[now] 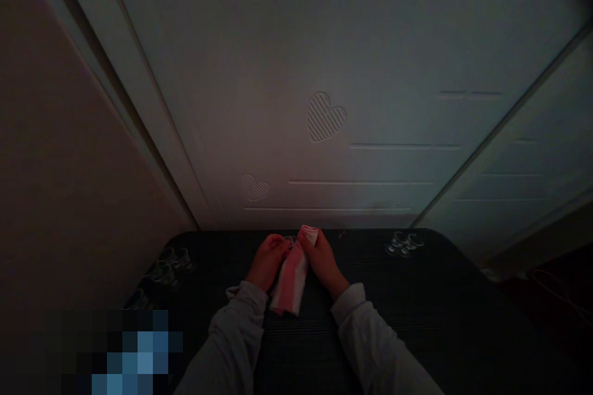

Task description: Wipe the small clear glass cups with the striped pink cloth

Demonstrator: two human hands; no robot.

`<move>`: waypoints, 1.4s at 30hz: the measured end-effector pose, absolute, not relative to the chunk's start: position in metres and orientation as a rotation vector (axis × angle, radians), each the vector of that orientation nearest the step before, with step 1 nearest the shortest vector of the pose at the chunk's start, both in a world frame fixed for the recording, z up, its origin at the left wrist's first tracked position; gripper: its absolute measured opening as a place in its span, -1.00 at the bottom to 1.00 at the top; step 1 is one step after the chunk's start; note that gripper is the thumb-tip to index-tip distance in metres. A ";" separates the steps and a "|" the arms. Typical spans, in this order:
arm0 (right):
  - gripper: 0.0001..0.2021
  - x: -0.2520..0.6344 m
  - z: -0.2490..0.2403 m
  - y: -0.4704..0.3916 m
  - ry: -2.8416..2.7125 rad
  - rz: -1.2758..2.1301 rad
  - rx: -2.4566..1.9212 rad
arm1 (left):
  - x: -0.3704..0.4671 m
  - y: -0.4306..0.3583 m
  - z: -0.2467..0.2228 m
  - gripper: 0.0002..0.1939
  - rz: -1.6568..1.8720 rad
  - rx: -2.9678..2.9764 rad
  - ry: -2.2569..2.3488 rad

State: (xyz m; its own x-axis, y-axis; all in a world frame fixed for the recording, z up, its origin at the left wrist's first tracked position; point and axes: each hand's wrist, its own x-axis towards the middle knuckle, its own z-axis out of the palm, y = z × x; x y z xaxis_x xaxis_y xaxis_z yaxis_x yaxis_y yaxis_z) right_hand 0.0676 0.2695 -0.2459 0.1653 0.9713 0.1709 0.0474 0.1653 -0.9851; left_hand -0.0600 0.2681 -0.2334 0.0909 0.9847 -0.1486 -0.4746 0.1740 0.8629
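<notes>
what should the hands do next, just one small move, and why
I'd probably wipe the striped cloth gently round what looks like a small clear glass in the left hand, since the right hand already grips the cloth close beside it. It's too dim to tell whether cloth and glass touch.

The frame is dim, its light source unseen. A faint glow falls on the pale grey panel with engraved hearts (259, 74), while the brown wall (60, 166) at left and the upper right corner sink into shadow. The black wood-grain tabletop (389, 302) is nearly lost; the pink-and-white striped cloth (291, 281) shows muted colour. Coarse blue pixel blocks (145, 355) mask the lower left
</notes>
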 end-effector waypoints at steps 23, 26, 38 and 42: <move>-0.67 0.068 -0.250 0.272 -1.105 1.006 -1.122 | -0.061 0.270 -0.239 -0.70 1.265 0.714 0.829; -0.68 0.068 -0.248 0.270 -1.116 1.001 -1.136 | -0.062 0.270 -0.239 -0.69 1.261 0.691 0.824; -0.76 0.068 -0.241 0.268 -1.225 0.965 -1.213 | -0.063 0.274 -0.244 -0.75 1.283 0.692 0.806; -0.77 0.069 -0.247 0.271 -1.232 1.000 -1.193 | -0.064 0.274 -0.247 -0.79 1.288 0.700 0.776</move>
State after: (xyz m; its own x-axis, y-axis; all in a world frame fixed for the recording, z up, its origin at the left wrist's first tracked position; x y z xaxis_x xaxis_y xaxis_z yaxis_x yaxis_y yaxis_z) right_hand 0.0686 0.2709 -0.2467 0.1037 0.9843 0.1431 0.0623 0.1371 -0.9886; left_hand -0.0638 0.2739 -0.2467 0.1060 0.9884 -0.1090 -0.5589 0.1499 0.8156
